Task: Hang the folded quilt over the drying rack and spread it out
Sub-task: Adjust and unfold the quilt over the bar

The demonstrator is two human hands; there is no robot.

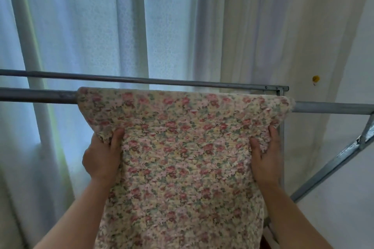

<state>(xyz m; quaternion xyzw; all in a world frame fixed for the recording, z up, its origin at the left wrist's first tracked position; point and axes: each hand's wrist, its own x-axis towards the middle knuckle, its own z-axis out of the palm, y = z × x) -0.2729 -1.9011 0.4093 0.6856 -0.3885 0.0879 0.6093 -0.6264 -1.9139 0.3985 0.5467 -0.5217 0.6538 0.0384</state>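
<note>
Fingers (pixel 117 137) of left hand (pixel 101 157) and right hand (pixel 266 159) clamped on quilt (pixel 182 157) edges, 9 and 3 o'clock; quilt draped over rack (pixel 36 96) bar.

The quilt (pixel 182 147) is hanging over the near rail (pixel 36 95), with the far rail (pixel 141 80) just behind and the curtain (pixel 81 26) hanging farther back. The left hand (pixel 101 157) is gripping its left edge, the right hand (pixel 265 157) its right edge. A brace (pixel 334 163) is slanting at right, before the wall (pixel 354 46).

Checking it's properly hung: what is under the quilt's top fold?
The near rack bar enters under the quilt at the left and emerges at the right; the stretch between is covered. The quilt's far side is hidden too.
</note>
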